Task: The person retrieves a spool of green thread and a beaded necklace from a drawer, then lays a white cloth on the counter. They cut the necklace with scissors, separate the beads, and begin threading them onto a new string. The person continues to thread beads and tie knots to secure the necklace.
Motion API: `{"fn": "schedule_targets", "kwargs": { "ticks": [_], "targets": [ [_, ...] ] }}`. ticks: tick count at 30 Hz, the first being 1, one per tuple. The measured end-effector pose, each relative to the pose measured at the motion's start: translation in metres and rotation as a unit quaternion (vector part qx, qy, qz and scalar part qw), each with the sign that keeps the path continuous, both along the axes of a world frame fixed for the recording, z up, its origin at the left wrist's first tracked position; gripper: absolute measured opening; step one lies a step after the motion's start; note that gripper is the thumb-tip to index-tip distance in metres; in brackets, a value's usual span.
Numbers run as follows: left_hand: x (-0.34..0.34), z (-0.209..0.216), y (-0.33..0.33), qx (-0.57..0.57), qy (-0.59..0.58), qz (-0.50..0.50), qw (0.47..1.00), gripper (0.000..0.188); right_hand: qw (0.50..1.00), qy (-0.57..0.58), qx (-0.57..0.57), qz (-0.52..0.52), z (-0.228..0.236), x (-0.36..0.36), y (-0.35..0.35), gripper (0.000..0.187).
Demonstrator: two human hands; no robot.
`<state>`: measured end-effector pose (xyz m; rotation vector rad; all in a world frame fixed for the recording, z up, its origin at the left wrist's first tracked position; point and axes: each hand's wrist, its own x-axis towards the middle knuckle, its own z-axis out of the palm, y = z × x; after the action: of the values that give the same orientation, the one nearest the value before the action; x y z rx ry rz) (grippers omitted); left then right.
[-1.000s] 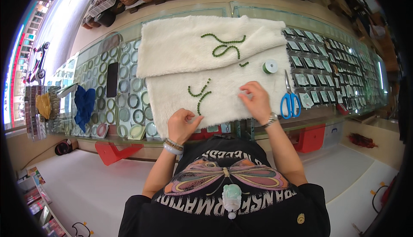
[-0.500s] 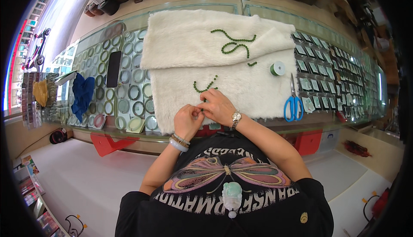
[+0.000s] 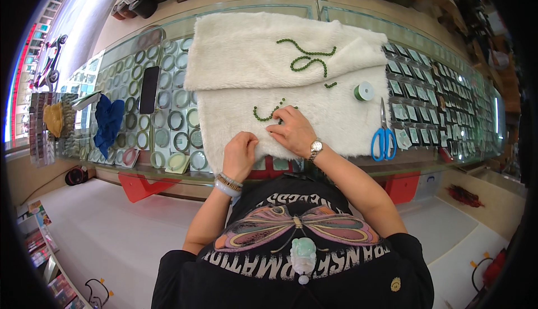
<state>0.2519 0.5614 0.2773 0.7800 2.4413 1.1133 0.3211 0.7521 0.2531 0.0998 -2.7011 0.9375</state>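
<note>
My left hand (image 3: 240,153) is at the front edge of a white plush cloth (image 3: 224,104), thumb and fingertips pinched together. Whatever they hold is too fine to make out. Farther forward and to the right, my right hand (image 3: 295,132) curls over the cloth with a few dark green beads showing between its thumb and fingers. Just beyond its fingertips lies a short curve of loose green beads (image 3: 262,118). Longer green bead strands (image 3: 308,51) rest on the folded back part of the cloth, with a small bead piece (image 3: 330,85) nearer.
To the right are a green thread spool (image 3: 364,91) and blue-handled scissors (image 3: 384,141). The glass counter holds bangles (image 3: 162,98) on the left and small packaged pieces (image 3: 417,93) on the right. A black phone (image 3: 148,90) and blue cloth (image 3: 107,124) lie on the left.
My hands have drawn apart. The right moved forward and right toward the loose beads, carrying a few beads; the left shifted slightly left and stays pinched.
</note>
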Motion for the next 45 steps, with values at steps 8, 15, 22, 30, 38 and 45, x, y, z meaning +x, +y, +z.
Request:
{"fn": "schedule_targets", "kwargs": {
  "ticks": [8, 15, 22, 30, 38, 45],
  "targets": [
    [-0.003, -0.002, -0.045, -0.035, 0.013, 0.023, 0.999, 0.004, 1.000, 0.020, -0.006, -0.020, -0.005, 0.005, -0.001, 0.013],
    [-0.037, 0.002, -0.093, -0.089, 0.103, 0.155, 0.979, 0.004, 0.999, 0.039, -0.007, -0.034, -0.009, 0.005, -0.002, 0.015],
    [-0.068, -0.008, -0.046, -0.067, 0.290, 0.155, 0.942, 0.017, 0.998, 0.039, -0.027, -0.028, -0.005, 0.007, 0.002, 0.025],
    [-0.077, -0.009, 0.033, -0.043, 0.255, -0.204, 0.944, 0.036, 0.986, 0.034, -0.124, -0.102, 0.000, 0.014, 0.005, 0.023],
    [-0.091, -0.006, 0.023, -0.061, 0.221, -0.194, 0.954, 0.020, 0.982, 0.058, -0.133, -0.117, 0.006, 0.002, 0.002, 0.021],
    [-0.070, 0.001, 0.008, 0.034, 0.069, -0.115, 0.990, 0.011, 0.997, 0.056, -0.030, -0.042, 0.004, -0.034, -0.015, 0.023]
  ]
}}
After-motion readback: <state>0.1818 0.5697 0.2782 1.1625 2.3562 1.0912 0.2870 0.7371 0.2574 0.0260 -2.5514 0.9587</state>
